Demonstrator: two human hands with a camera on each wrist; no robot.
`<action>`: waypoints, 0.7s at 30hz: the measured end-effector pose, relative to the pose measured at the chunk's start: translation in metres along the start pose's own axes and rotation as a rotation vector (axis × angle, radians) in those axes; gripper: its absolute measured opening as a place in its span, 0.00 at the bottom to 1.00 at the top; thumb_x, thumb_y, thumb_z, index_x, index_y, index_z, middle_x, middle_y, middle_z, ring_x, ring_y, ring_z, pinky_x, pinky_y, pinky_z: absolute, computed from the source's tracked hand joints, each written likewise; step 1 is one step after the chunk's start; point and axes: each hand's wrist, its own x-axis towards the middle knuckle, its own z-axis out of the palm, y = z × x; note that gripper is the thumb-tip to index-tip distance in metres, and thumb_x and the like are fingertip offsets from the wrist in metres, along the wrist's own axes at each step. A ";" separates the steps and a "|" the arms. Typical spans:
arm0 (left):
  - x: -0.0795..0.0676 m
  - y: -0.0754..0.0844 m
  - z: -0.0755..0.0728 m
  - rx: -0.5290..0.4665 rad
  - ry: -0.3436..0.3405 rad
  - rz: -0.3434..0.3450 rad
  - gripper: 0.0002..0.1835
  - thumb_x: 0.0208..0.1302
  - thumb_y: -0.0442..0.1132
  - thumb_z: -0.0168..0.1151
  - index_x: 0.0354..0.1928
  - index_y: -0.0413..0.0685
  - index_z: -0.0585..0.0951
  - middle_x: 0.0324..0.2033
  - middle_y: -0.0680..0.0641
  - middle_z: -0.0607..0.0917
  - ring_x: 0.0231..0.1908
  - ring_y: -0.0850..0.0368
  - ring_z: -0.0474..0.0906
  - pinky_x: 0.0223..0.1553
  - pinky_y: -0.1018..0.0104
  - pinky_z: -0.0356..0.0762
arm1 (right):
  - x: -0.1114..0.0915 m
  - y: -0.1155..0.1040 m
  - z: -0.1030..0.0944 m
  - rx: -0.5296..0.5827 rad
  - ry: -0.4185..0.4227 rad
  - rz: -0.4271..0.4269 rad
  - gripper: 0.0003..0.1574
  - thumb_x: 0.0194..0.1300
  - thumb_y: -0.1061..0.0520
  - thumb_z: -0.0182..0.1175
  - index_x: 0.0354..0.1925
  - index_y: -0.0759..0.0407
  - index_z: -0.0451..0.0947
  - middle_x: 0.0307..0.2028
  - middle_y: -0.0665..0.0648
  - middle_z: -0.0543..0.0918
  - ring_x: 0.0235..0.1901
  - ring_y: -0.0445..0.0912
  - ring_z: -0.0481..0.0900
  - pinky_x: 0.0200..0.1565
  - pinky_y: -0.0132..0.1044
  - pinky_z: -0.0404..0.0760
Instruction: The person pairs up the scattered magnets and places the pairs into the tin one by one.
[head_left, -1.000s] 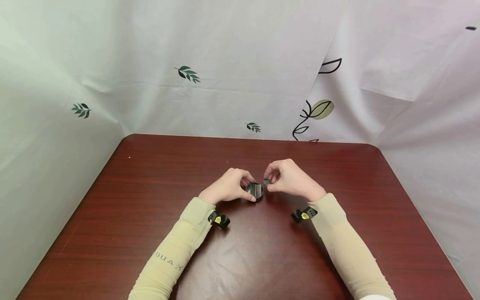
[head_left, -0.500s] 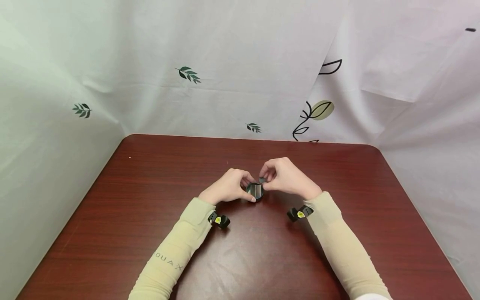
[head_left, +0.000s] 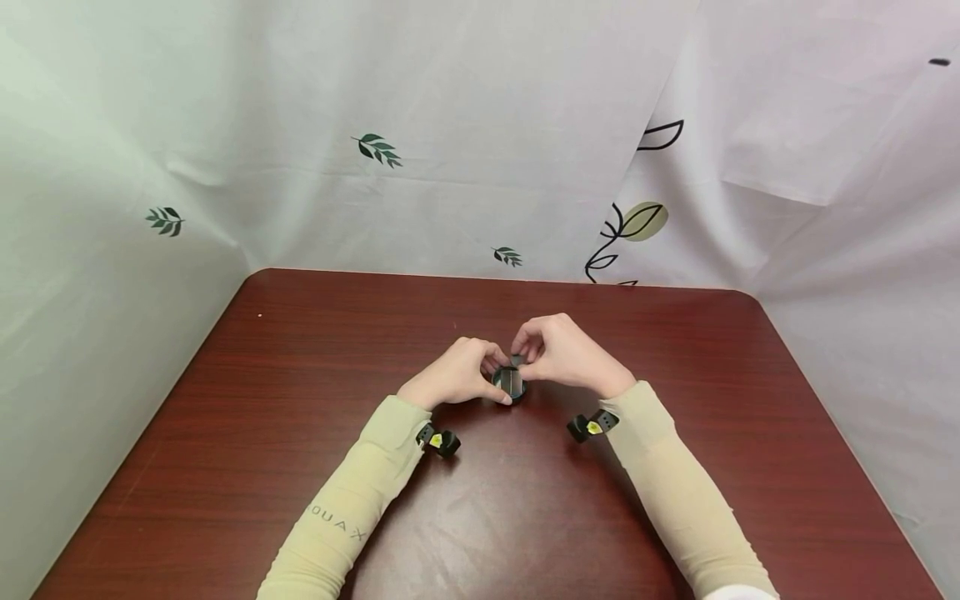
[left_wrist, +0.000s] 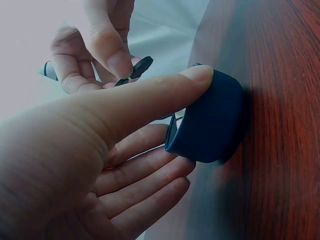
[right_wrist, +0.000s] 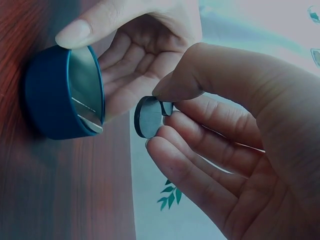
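A small round dark blue container (right_wrist: 47, 100) with an open top stands on the table, thin shiny strips (right_wrist: 89, 122) inside it. My left hand (head_left: 459, 371) holds it, the thumb on the rim and the fingers around the far side, as the left wrist view also shows on the container's blue wall (left_wrist: 212, 117). Just above and right of the opening, my right hand (head_left: 562, 354) pinches a thin dark grey disc (right_wrist: 150, 117) between thumb and fingers. A small dark piece (right_wrist: 167, 107) sits against the disc at the thumb; whether they are joined I cannot tell.
The reddish-brown wooden table (head_left: 337, 317) stretches around both hands. White cloth (head_left: 450, 100) with leaf prints hangs behind and at the sides. Black wrist devices (head_left: 438, 439) are worn at both sleeve cuffs.
My right hand has moved left with the disc, from beside the container to over its far right edge. The left hand and the container have stayed in place.
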 end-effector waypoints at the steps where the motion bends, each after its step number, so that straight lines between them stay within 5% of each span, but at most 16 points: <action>1: 0.000 0.000 0.000 0.000 -0.001 -0.001 0.27 0.45 0.44 0.86 0.47 0.43 0.85 0.35 0.54 0.86 0.37 0.63 0.82 0.44 0.68 0.80 | 0.000 0.000 0.000 0.000 -0.003 -0.005 0.11 0.48 0.64 0.76 0.32 0.56 0.86 0.26 0.48 0.83 0.26 0.41 0.81 0.32 0.37 0.83; 21: -0.001 -0.001 0.000 0.020 0.002 0.021 0.27 0.45 0.47 0.86 0.46 0.43 0.85 0.35 0.55 0.86 0.37 0.64 0.82 0.42 0.69 0.80 | 0.002 0.000 0.018 -0.063 -0.073 -0.019 0.14 0.46 0.66 0.73 0.35 0.57 0.86 0.29 0.49 0.84 0.27 0.39 0.79 0.33 0.34 0.82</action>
